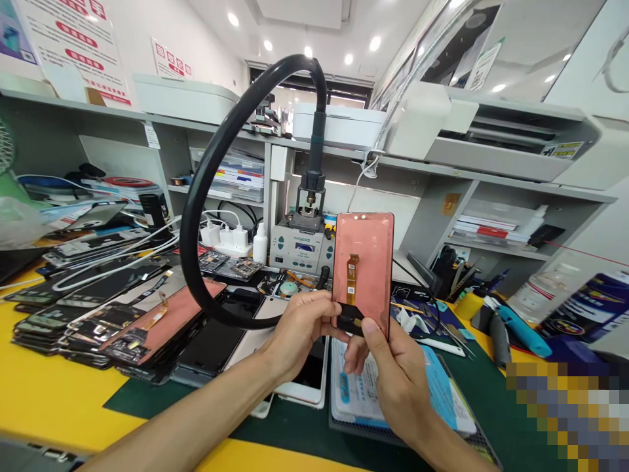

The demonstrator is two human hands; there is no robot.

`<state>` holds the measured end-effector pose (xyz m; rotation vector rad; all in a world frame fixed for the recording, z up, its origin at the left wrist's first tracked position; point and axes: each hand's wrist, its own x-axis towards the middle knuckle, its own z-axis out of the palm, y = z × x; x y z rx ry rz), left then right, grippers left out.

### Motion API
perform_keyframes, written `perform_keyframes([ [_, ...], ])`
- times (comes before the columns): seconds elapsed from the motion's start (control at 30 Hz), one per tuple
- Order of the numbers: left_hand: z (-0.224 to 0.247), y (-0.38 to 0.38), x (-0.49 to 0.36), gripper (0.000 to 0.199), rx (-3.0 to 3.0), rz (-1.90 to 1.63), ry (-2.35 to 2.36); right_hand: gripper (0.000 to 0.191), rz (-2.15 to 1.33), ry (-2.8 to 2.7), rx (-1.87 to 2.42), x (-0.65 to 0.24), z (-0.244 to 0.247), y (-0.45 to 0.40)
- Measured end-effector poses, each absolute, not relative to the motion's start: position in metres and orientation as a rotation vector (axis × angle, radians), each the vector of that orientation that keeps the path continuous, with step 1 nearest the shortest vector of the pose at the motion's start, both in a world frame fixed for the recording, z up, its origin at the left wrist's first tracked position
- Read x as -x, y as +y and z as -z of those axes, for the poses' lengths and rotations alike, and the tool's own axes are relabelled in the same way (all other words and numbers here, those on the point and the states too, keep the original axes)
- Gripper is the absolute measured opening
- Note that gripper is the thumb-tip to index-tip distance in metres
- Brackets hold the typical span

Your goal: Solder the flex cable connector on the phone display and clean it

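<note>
In the head view, both my hands hold a phone screen (371,262) upright, its pinkish back facing me. A gold flex cable (352,269) runs down the middle of that back to a black strip (350,319) near the lower edge. My left hand (307,318) grips the lower left corner, its thumb by the black strip. My right hand (398,367) grips the lower right, with its thumb pressed near the end of the strip. Some fingers of both hands are hidden behind the screen. Below them lies a blue and white package (354,387).
Stacks of phone screens (142,314) cover the left of the yellow table (54,393). A thick black hose (189,216) arches up from a grey repair station (297,249). A white tablet (314,393) lies on the green mat (275,436). Bottles (545,292) and tools stand at right.
</note>
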<state>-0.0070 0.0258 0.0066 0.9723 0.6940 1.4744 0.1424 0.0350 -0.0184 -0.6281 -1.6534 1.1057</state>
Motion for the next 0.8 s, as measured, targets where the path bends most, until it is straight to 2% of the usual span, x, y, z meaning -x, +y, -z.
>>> perform_keyframes([
  [0.3, -0.004, 0.028, 0.008, 0.021, -0.966, -1.472, 0.725, 0.032, -1.225, -1.599, 0.642, -0.140, 0.015, 0.037],
  [0.8, -0.003, 0.029, 0.011, 0.014, -1.040, -1.432, 0.707, 0.036, -1.419, -1.479, 0.673, -0.141, 0.001, 0.038],
])
